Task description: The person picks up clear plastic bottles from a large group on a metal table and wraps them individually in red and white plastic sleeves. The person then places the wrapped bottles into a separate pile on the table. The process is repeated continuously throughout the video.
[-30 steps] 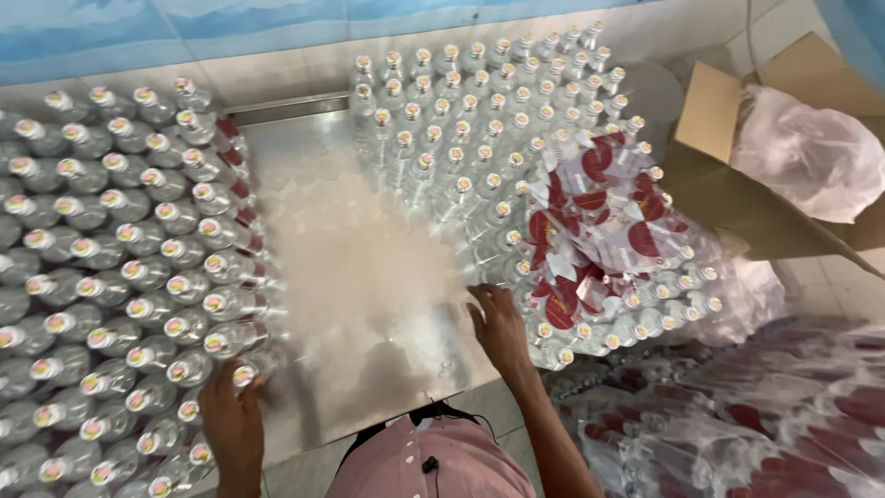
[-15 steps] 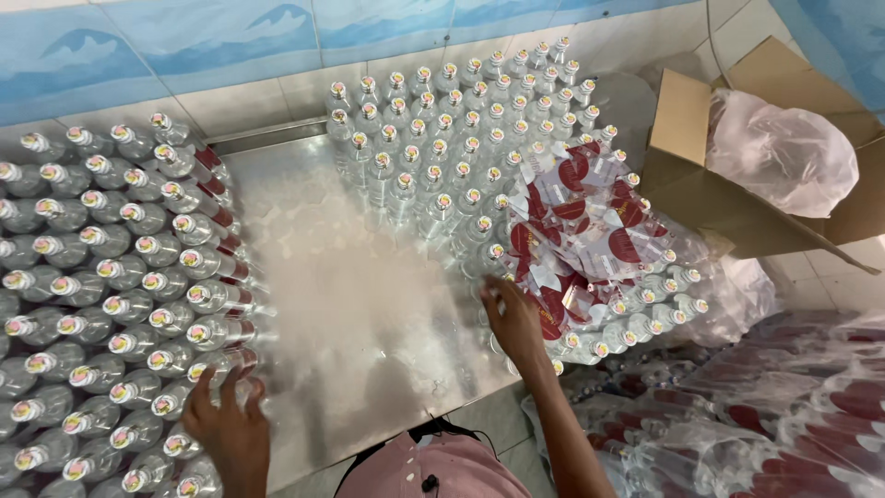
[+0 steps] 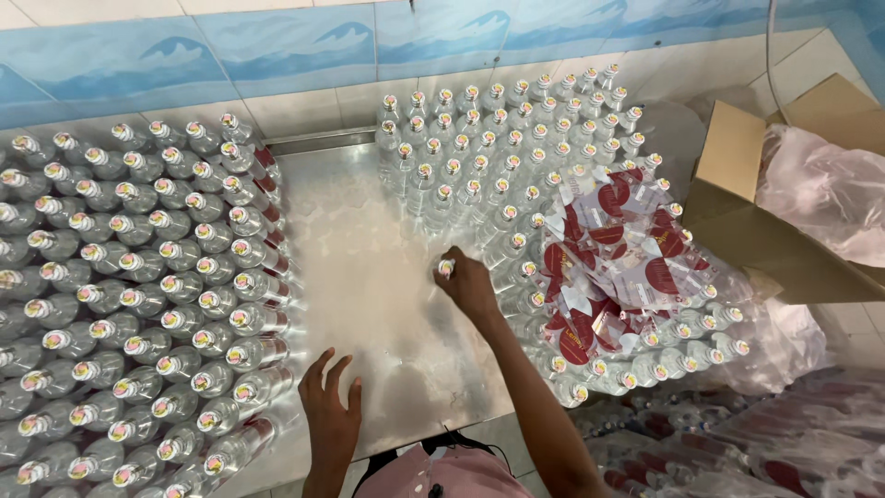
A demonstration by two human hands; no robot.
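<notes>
Right hand (image 3: pixel 470 288) grips the capped neck of one clear plastic bottle (image 3: pixel 446 269), fingers curled shut around it, at the inner edge of the right-hand bottle group (image 3: pixel 516 157), where the bottle stands upright on the metal table (image 3: pixel 369 267). Left hand (image 3: pixel 330 415) rests flat on the bare table surface near its front edge, fingers spread wide and holding nothing, just beside the left-hand bottle block (image 3: pixel 138 277). Loose red-and-white labels (image 3: pixel 613 263) lie on top of the right-hand bottles, and a cardboard box (image 3: pixel 747 212) with a plastic liner (image 3: pixel 825 189) sits further right.
</notes>
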